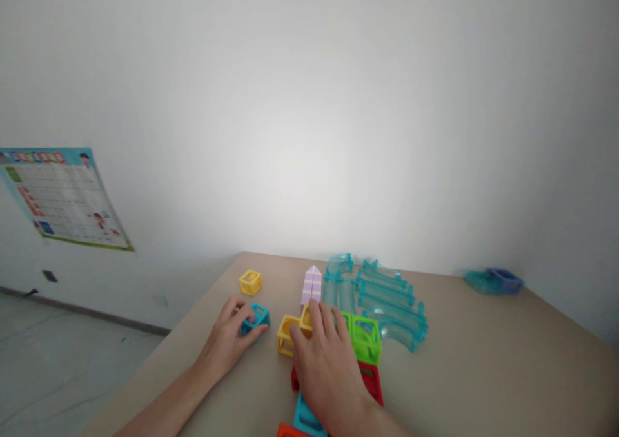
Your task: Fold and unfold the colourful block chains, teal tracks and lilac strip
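A blue open-frame cube block [256, 319] sits at the left of the table, gripped between the thumb and fingers of my left hand [231, 330]. My right hand [326, 363] reaches over a cluster of coloured blocks, its thumb and fingertips on the yellow cube blocks [286, 337]. Green cube blocks [366, 339] lie against the right side of this hand. Below it are a red block [371, 383], a light blue block [308, 419] and an orange-red block [290, 430], partly hidden by the hand or cut off by the frame edge.
A separate yellow cube block [250, 283] lies at the table's far left. Behind the cluster are a lilac-and-white striped pointed piece [312, 285] and several clear teal track pieces [391, 298]. A blue container [506, 281] stands far right by the wall. The table [464, 366] drops off at left.
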{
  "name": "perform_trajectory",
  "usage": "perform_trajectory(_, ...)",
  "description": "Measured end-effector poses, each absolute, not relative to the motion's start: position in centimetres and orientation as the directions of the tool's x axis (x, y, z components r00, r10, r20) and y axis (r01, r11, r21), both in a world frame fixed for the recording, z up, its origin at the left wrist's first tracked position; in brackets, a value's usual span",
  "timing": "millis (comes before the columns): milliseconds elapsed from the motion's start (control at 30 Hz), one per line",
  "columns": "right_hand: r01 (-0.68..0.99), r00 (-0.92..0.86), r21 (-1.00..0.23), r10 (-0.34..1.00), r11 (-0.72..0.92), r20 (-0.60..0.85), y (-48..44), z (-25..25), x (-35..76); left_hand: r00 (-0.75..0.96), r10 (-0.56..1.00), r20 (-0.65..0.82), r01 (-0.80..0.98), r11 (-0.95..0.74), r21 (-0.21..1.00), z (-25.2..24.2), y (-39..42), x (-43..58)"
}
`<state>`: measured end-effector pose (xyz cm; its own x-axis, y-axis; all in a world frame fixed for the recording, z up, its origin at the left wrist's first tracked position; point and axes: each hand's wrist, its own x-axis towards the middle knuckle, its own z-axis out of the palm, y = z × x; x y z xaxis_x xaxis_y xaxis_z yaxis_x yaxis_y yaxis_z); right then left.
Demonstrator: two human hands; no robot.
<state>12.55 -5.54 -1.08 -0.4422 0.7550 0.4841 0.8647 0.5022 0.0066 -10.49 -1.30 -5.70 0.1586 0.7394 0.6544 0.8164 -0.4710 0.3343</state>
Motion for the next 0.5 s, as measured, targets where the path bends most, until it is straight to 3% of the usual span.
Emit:
perform_trajectory(200, 0.869, -0.431, 0.000, 0.757, 0.495, 0.491, -5.4, -1.7, 12.5, 0.215, 0.688, 0.693, 0.912, -0.396, 0.110, -5.7, 2.5, -10.6)
perform_trajectory(500, 0.872, -0.433, 0.006, 0.764, 0.490, 0.477, -5.4, -1.4, 12.4, 0.180, 0.770, 0.611, 0.896, -0.385, 0.221, -6.2, 4.9, -11.0)
